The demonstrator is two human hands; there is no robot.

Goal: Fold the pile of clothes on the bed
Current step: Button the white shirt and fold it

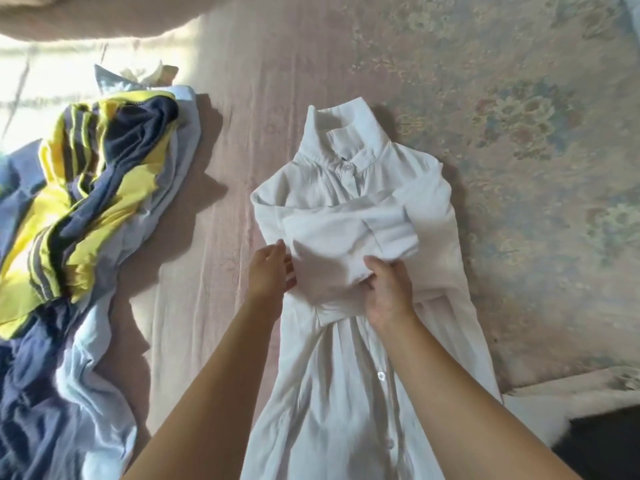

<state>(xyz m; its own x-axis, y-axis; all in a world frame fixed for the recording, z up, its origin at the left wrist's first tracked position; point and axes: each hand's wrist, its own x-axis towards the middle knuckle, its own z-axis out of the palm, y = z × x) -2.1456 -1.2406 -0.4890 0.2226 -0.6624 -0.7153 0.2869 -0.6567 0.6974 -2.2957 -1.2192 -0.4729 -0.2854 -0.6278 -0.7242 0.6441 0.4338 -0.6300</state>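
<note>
Head view: left hand [270, 271] and right hand [388, 289] grip white shirt [332, 375] sleeves (crossed).

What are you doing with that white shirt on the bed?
A person is folding a white button-up shirt laid flat on the bed. The left hand and right hand hold the sleeves folded across its chest. A pile of unfolded clothes, blue and yellow, waits at the left.

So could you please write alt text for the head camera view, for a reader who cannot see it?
Two hands, left and right, hold the folded sleeves across the chest of a white button-up shirt lying collar-away on a bed. A pile of unfolded clothes, blue, navy and yellow, lies to the left.
</note>
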